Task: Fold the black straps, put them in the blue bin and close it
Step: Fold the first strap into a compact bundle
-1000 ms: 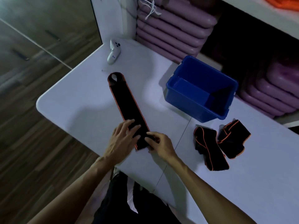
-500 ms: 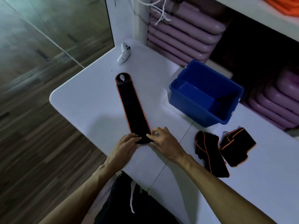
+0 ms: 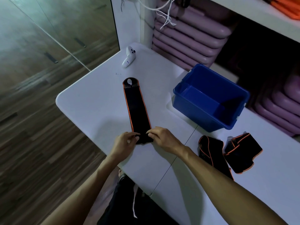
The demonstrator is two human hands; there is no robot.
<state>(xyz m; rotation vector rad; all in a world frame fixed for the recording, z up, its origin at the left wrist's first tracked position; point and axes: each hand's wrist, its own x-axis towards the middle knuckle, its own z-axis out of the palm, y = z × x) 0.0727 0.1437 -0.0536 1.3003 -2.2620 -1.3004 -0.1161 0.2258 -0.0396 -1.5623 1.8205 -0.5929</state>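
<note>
While the long black strap with orange edging [image 3: 137, 109] lies flat and straight on the white table [image 3: 90, 103], its near end is pinched between the fingers of the left hand [image 3: 124, 143] and the right hand [image 3: 164, 138]. To fold it well, I'd turn that end over evenly, both edges aligned, pressing each turn flat so the bundle stays tight. The open blue plastic bin [image 3: 209, 98] stands empty nearby; two more black straps [image 3: 227, 153] wait to its right.
</note>
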